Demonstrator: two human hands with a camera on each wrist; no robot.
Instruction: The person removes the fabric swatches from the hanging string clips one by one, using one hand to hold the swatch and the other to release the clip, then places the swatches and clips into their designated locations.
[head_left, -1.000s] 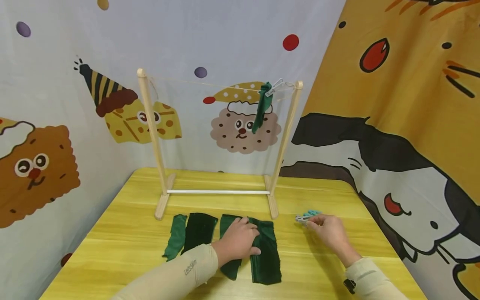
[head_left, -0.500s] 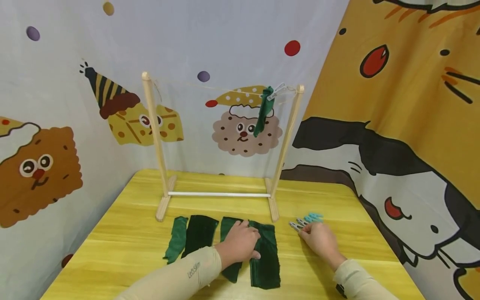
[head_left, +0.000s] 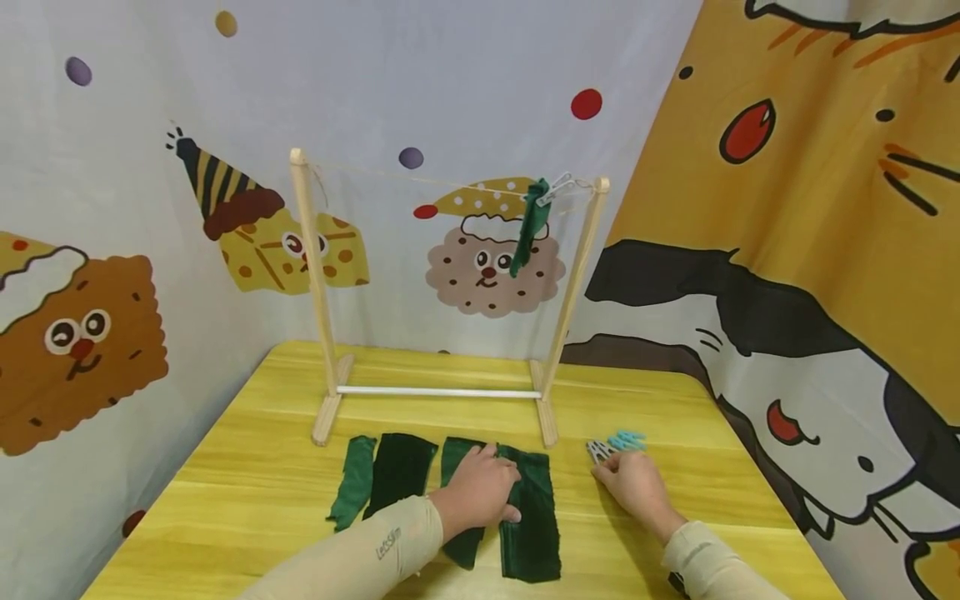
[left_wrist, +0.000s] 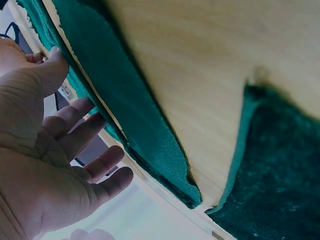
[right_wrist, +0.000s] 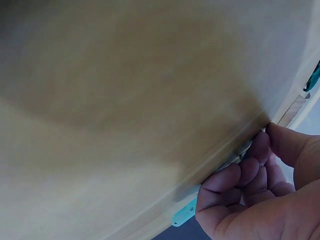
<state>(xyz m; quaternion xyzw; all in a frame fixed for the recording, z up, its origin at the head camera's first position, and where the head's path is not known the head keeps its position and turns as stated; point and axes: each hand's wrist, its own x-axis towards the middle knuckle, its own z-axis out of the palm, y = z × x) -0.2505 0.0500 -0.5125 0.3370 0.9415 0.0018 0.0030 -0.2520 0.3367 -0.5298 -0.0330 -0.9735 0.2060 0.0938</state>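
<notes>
My left hand point(head_left: 483, 483) rests on green velvet cloth pieces, its fingers loosely spread over a strip point(head_left: 463, 546) and the wider piece point(head_left: 531, 517) to its right. In the left wrist view the fingers are apart and only slightly bent above the cloth point(left_wrist: 115, 85). On the right, my right hand point(head_left: 637, 487) pinches a grey clothespin point(head_left: 596, 452) at the table surface, thumb against forefinger. Its fingers largely hide the clothespin in the right wrist view. Teal clothespins point(head_left: 626, 439) lie just beyond that hand, one teal end point(right_wrist: 185, 212) showing past the curled fingers.
Behind the cloths stands a wooden rack point(head_left: 322, 283) with a string and a white lower bar point(head_left: 438, 392). A green cloth point(head_left: 531, 227) hangs there from a pale clothespin point(head_left: 553, 190). Two more cloths point(head_left: 354, 482) point(head_left: 401, 468) lie left on the yellow table point(head_left: 247, 467).
My right hand has moved left and slightly toward me from the clothespins' far side; the front grey clothespin has shifted with it. The left hand stays on the cloth. The head view tilts slightly.
</notes>
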